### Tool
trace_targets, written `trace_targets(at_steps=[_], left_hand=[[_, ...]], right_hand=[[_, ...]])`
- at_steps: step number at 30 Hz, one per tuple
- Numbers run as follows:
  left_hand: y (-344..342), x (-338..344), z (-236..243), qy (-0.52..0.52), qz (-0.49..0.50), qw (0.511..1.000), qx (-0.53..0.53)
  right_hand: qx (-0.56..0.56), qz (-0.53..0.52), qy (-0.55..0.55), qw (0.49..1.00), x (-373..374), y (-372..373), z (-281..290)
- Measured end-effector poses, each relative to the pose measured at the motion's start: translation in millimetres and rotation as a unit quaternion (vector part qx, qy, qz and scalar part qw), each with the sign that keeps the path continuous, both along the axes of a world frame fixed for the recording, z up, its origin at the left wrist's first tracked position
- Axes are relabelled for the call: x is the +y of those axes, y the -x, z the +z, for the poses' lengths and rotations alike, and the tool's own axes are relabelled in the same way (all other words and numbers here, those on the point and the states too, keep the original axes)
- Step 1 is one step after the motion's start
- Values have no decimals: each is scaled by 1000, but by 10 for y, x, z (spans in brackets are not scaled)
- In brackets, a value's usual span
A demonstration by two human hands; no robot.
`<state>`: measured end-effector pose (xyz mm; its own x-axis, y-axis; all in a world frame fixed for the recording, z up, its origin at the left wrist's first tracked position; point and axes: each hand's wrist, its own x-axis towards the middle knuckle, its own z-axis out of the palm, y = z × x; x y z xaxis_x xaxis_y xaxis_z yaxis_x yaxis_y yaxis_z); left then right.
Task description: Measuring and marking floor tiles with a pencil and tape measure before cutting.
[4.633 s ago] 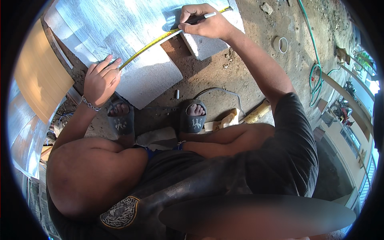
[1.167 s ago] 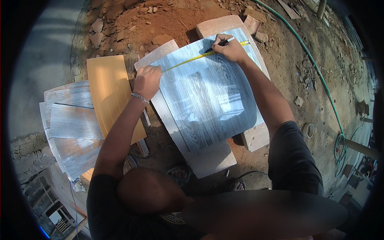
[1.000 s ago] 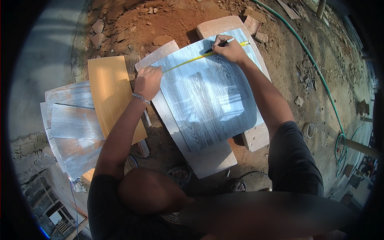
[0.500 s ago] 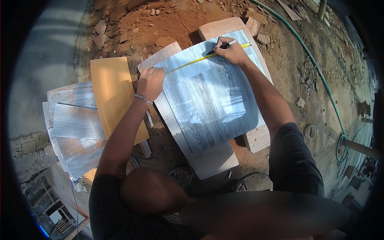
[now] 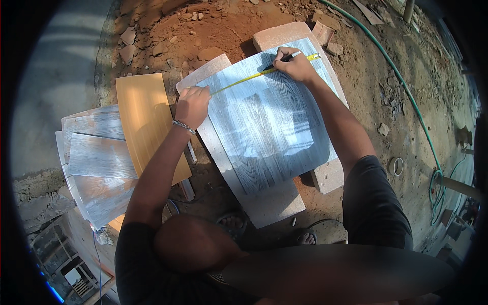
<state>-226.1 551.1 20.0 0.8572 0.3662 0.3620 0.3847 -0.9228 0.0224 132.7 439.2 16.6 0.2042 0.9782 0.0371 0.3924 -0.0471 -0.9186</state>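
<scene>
A glossy grey wood-look tile (image 5: 259, 132) lies on pale blocks (image 5: 272, 203). A yellow tape measure (image 5: 241, 80) stretches across its upper part to a metal tip at the right edge. My left hand (image 5: 193, 104) is curled around the tape's left end at the tile's left edge; what lies under the fingers is hidden. My right hand (image 5: 297, 68) grips a black marker with a white end (image 5: 292, 56), its point down at the tile beside the tape.
An orange wood-look board (image 5: 142, 112) and stacked grey tiles (image 5: 99, 157) lie left. Red soil and rubble (image 5: 213, 30) are beyond. A green hose (image 5: 406, 94) and white ring (image 5: 399, 166) are right. My sandalled feet (image 5: 307, 239) are below the blocks.
Since the oldest frame, the view has widened, showing the whole tile and ground beyond. Over the last second the scene shifts slightly in view; both hands keep their places on tile and tape.
</scene>
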Motion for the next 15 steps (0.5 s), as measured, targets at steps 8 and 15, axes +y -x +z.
trace_targets(at_steps=[8,15], left_hand=[[-31,20,-97,-29,-16,999,-5],[-2,-18,21,-18,-11,1000,-5]], right_hand=[[85,-192,-126,970,-245,-19,72],[1,-130,64,989,-2454,220,1242]])
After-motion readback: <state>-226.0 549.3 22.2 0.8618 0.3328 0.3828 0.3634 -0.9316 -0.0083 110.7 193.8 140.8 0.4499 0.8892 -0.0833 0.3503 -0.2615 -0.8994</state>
